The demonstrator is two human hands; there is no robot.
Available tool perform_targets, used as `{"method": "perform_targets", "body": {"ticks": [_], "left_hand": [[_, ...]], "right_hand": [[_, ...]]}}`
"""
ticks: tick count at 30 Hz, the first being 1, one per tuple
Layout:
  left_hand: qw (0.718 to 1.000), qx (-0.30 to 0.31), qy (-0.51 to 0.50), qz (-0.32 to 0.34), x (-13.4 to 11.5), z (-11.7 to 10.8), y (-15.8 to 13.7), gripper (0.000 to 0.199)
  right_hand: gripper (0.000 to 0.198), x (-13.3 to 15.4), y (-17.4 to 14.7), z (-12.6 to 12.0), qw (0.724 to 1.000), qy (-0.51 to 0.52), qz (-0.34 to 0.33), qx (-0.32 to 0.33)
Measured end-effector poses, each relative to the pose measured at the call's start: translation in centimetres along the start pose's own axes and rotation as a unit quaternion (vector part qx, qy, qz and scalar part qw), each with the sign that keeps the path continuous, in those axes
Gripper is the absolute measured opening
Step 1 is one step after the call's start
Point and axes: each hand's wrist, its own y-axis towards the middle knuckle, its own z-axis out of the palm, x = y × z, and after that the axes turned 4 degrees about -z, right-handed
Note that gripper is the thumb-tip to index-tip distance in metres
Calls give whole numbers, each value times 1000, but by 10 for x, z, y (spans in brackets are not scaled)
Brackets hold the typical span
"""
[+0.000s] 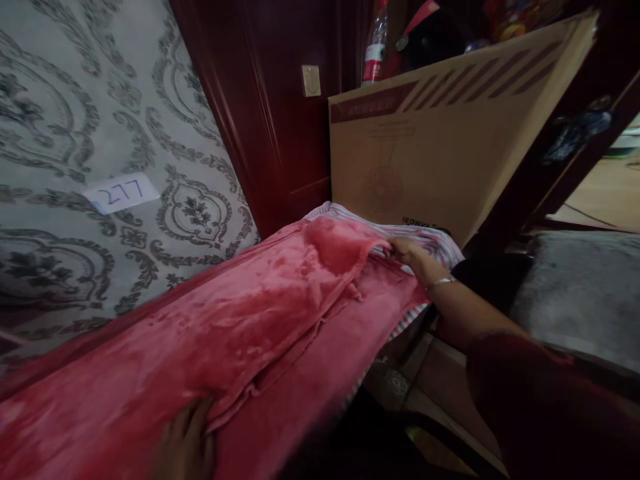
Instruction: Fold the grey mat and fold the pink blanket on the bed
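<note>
A fluffy pink-red blanket (260, 293) stretches from the lower left to the middle, folded in layers along its length. My right hand (407, 257) reaches to the far end and is closed on the upper layer's edge, lifting it slightly. At the near side, my left hand (185, 437) is dim and partly cut off by the frame. Its fingers lie over the upper layer's edge, with the thumb beside it, and it looks closed on that edge. Under the blanket's far end shows a striped cloth (440, 243).
Behind the far end stands a large cardboard box (430, 147). A plastic bottle (375, 53) is beyond it. Patterned wallpaper (195, 213) with a paper marked 277 (123, 193) borders the left. A grey padded surface (580, 293) sits at the right.
</note>
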Motion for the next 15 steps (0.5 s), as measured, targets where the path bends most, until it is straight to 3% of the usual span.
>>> {"method": "perform_targets", "body": {"ticks": [3, 6, 11, 15], "left_hand": [[1000, 6, 0, -5, 0, 1, 1, 39], [1000, -3, -3, 8, -1, 0, 2, 39], [999, -24, 4, 24, -2, 0, 2, 40], [1000, -4, 4, 0, -3, 2, 1, 41]], "right_hand": [[32, -23, -37, 3, 995, -51, 71, 50], [27, -32, -53, 3, 984, -104, 118, 84], [10, -19, -47, 0, 970, -194, 108, 102], [26, -10, -48, 5, 962, -231, 89, 116]]}}
